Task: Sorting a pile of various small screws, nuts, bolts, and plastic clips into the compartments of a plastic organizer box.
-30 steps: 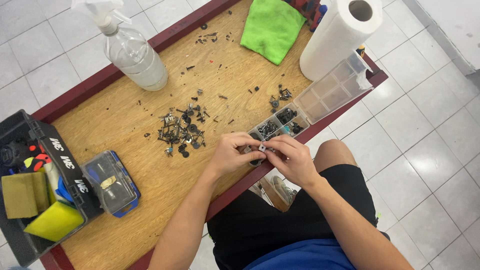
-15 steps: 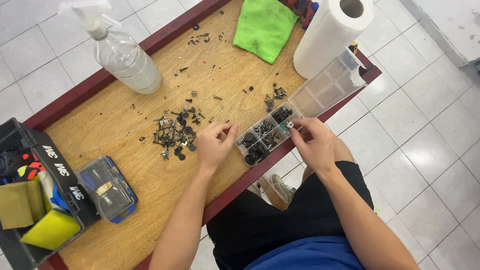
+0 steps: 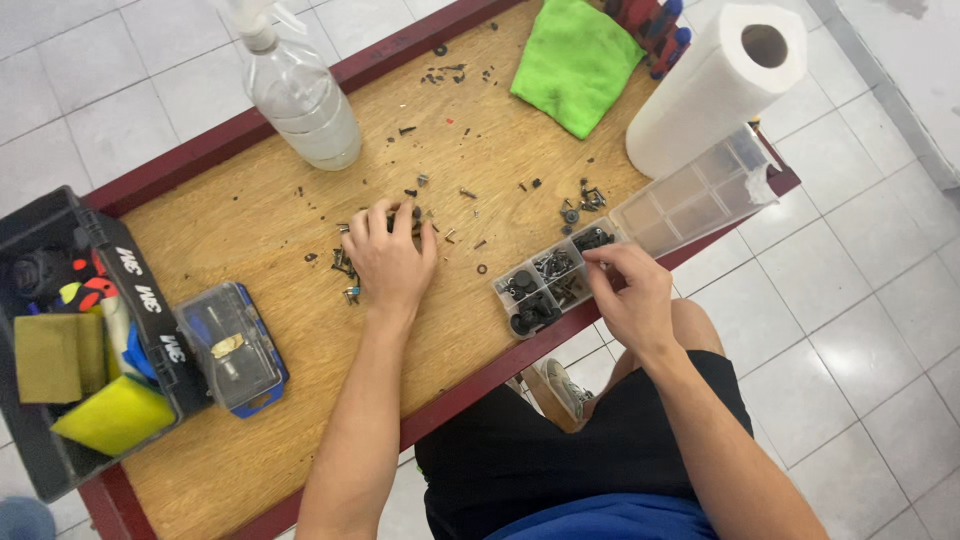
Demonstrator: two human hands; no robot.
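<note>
Black box (image 3: 60, 300), white labels (image 3: 150, 300), table's left.

Counter (image 3: 250, 240): matt wood grain, glossy red rim. Organizer box (image 3: 690, 195): clear glossy plastic. Screws (image 3: 345, 265): dark metal. Green cloth (image 3: 575, 60): matt, soft. Paper roll (image 3: 715, 85): white, matt.

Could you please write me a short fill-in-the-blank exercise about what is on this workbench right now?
1. The left hand rests on a pile of small dark ____.
2. The right hand reaches into a clear compartment ____.
3. The cloth by the paper towel roll is ____.

Missing words: screws; box; green
</note>
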